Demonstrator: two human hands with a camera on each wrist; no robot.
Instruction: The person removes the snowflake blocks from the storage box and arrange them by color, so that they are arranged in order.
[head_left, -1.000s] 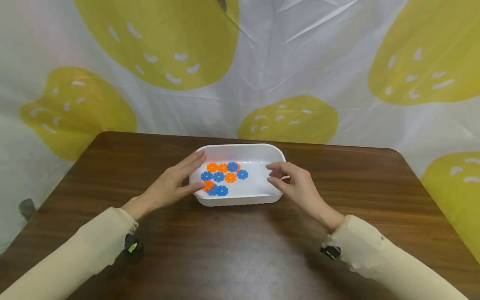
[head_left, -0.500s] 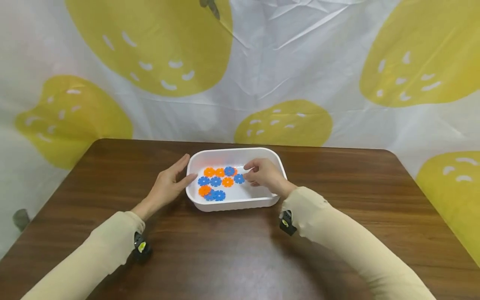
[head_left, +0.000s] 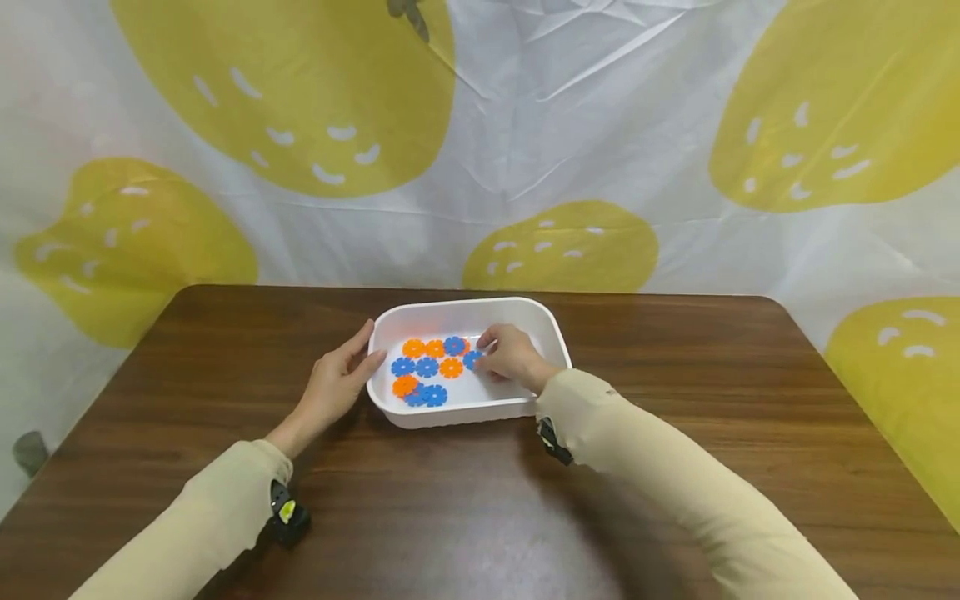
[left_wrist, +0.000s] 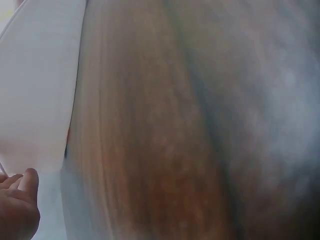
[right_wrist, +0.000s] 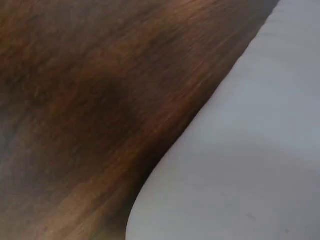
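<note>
A white plastic basin (head_left: 465,410) stands on the brown table. Flat, notched snowflake discs lie in its left part, several orange (head_left: 414,348) and several blue (head_left: 427,367). My left hand (head_left: 337,377) holds the basin's left end, thumb over the rim and fingers along the outer wall; its thumb side (left_wrist: 20,205) shows at the corner of the left wrist view. Inside the basin, my right hand (head_left: 513,357) reaches down at a blue disc (head_left: 472,360), thumb and forefinger apart at its right edge. The right hand is out of the right wrist view.
The dark wood table (head_left: 450,508) extends around the basin. Behind it hangs a white cloth (head_left: 495,150) with large yellow fruit prints. A black wrist camera (head_left: 287,512) sits under the left cuff, another (head_left: 553,442) under the right cuff.
My right hand has moved left from the basin's right rim into the basin, down to the blue disc. My left hand has drawn back from inside to the left rim.
</note>
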